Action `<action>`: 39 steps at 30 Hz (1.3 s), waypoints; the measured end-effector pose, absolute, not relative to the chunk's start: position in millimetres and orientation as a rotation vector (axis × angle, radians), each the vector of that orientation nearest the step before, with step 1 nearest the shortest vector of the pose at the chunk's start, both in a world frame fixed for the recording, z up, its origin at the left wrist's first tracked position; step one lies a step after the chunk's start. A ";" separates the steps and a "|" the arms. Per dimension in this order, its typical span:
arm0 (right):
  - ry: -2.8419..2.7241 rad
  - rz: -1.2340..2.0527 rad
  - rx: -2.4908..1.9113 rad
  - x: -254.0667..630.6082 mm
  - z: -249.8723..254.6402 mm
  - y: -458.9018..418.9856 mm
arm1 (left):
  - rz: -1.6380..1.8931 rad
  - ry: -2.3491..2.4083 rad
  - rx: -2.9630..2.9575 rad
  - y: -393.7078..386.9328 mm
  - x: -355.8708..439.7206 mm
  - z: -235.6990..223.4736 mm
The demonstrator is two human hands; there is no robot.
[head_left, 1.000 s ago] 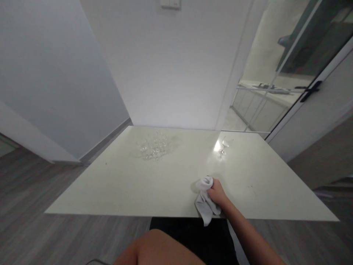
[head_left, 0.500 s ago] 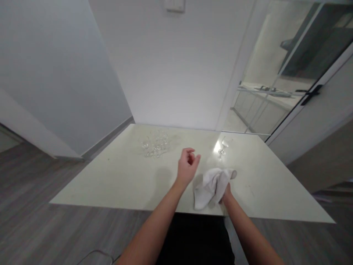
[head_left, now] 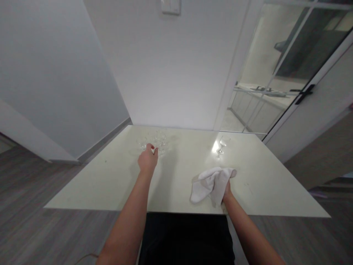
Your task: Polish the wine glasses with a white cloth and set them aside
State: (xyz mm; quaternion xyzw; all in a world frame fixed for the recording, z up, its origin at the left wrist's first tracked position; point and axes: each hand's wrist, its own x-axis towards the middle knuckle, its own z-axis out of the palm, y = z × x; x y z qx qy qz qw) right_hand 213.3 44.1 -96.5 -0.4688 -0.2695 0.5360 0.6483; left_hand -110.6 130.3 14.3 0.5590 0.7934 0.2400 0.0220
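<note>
Left hand (head_left: 148, 158): at the near edge of the grouped glasses (head_left: 160, 137), thumb and forefinger curved toward each other; whether they close on a glass cannot be told. Other fingers mostly turned from view.

Right hand (head_left: 227, 192): grasping the cloth (head_left: 211, 183) near the table's front edge; fingers hidden beneath its folds, only the heel of the hand and the wrist showing.

Cloth: white, crumpled, peaked over the right hand, a loose flap spreading leftward.

Glasses, grouped: clear, colourless, standing close together on the left rear of the table; outlines run into one another (count uncertain), and the left hand covers some of the nearest.

Glass, single (head_left: 220, 151): stemmed, upright, right rear, beside a bright reflection; foot plain, bowl faint.

Table (head_left: 91, 187): pale, glossy, small marks at right, rear edge at the wall (head_left: 165, 81).

Switch (head_left: 171, 6): white, cut off by the top border.

Door (head_left: 317, 106): glazed, black handle, cut off at right; kitchen counter beyond, details blurred.
</note>
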 end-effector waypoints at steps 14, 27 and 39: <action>-0.655 1.360 -0.939 195.1 -68.5 35.4 | 0.805 1.037 1.818 43.3 -60.5 62.9; -0.777 1.312 -0.886 133.4 2.2 7.7 | 1.024 0.984 1.876 15.4 -7.9 49.3; -0.320 1.190 -0.843 127.0 7.4 -0.2 | 1.028 1.412 2.491 -5.7 26.5 16.9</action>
